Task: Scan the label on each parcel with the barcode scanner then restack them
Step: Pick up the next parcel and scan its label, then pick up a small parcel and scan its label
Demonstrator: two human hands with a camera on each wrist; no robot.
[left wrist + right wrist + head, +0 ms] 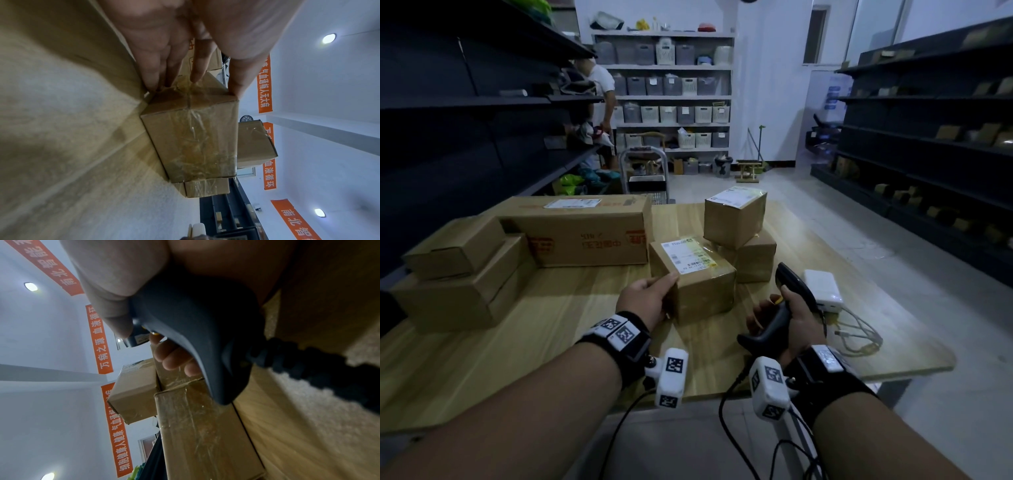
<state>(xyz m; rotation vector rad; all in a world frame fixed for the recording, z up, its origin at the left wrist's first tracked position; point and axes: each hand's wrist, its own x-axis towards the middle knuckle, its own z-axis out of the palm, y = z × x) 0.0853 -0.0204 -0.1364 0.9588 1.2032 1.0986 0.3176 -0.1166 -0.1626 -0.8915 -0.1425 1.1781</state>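
Note:
A small taped cardboard parcel lies on the wooden table, its white label facing up. My left hand grips its near left end, thumb on the top edge and fingers against the side. To its right, my right hand holds the dark barcode scanner by the handle, head raised beside the parcel. Two more parcels stand stacked behind: a labelled upper one on a lower one.
A long carton lies at the table's back. Plain boxes are stacked on the left. A white device with cables sits right of the scanner. A trolley and a person are beyond the table, between dark shelves.

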